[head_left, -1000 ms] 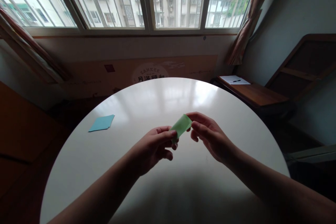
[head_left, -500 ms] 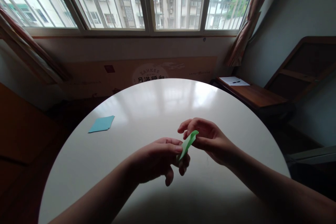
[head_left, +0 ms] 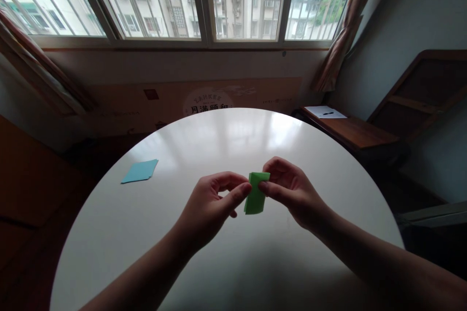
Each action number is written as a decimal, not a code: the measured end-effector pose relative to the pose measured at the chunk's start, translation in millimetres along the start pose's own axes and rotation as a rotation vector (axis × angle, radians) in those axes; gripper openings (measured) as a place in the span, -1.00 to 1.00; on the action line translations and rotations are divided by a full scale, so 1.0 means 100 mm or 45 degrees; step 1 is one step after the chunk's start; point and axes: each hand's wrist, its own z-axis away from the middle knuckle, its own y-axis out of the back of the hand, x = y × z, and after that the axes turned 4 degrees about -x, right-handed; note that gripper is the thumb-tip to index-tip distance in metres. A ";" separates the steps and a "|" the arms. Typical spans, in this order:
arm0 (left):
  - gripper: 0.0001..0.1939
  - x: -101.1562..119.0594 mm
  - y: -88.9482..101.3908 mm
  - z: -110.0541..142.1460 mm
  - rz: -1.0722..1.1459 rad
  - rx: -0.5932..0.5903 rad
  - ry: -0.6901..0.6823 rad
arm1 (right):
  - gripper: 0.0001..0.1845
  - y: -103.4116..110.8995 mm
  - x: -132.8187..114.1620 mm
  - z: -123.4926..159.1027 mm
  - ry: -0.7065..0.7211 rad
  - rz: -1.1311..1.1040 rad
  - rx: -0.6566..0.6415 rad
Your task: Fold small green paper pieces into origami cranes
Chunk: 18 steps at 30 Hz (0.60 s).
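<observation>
A folded piece of green paper [head_left: 256,199] is held up above the white table, its narrow rectangular face toward me. My left hand [head_left: 215,199] pinches its left edge between thumb and fingers. On the other side, my right hand [head_left: 292,187] grips the right edge, with the thumb pressed on the front face and the fingers curled behind. A small stack of light-blue square paper [head_left: 139,171] lies on the table, to the left of both hands.
The round white table [head_left: 204,141] fills the middle. Beyond it stand a printed cardboard panel [head_left: 168,102] and a barred window. At the right, a wooden chair [head_left: 365,129] bears a white sheet [head_left: 321,111] with a pen [head_left: 328,113].
The green paper has turned from a slanted, edge-on position to upright and facing me. My left hand has risen and its fingers have drawn in; my right thumb now presses the paper's front.
</observation>
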 end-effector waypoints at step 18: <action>-0.91 0.08 0.04 0.04 -0.330 0.124 -0.305 | -0.83 -0.03 -0.04 0.04 -0.168 0.013 -0.032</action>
